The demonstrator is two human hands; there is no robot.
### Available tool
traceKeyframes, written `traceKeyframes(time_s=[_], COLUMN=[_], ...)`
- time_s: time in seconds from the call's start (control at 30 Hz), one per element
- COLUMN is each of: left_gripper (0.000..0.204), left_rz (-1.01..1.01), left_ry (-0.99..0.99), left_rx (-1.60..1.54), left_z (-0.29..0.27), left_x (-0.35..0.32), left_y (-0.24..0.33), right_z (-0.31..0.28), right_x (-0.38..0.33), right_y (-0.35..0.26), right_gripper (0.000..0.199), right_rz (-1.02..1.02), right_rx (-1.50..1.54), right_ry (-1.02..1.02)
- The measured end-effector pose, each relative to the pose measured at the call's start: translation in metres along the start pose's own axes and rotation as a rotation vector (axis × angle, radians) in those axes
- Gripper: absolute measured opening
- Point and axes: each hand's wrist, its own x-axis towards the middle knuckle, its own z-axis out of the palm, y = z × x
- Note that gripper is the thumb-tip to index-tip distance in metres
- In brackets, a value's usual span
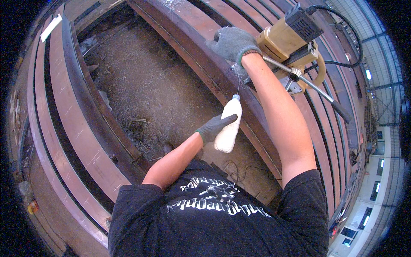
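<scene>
My left hand [212, 127], in a dark grey glove, is wrapped round a white plastic bottle [228, 128] with a light blue cap. The bottle tilts upward, and a thin stream of liquid runs from its tip toward metal shavings [238, 73] by the drill. A tan magnetic drill [280, 40] with a dark motor housing stands on a steel beam to the right. My right hand [234, 44], in a grey glove, is closed where one arm of the drill's feed lever [314, 85] leads. The glove hides that lever end, and my forearm covers part of the drill's base.
Long brown steel beams [81, 115] run along both sides, with dark gaps between them. Between them lies a dirty floor [141, 81] scattered with debris. A black cable [358, 43] loops from the drill. Thin wires [237, 171] lie on the floor near me.
</scene>
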Motion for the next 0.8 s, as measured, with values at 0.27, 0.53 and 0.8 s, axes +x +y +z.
traceKeyframes(time_s=[0.27,0.53,0.8], left_gripper=[0.069,0.063,0.061], left_rz=[-0.015,-0.007,-0.004], left_ry=[-0.041,0.016,-0.003], left_rx=[0.019,0.009,-0.006], left_z=[-0.004,0.003,0.000], left_x=[0.004,-0.008,-0.005], left_y=[0.000,0.010,0.007], right_z=[-0.002,0.004,0.009], right_x=[-0.001,0.001,0.001], right_y=[-0.002,0.000,0.001], right_gripper=[0.052,0.054,0.054], right_rz=[0.005,-0.002,-0.014], right_rx=[0.007,0.008,0.007], right_ry=[-0.015,0.015,0.049])
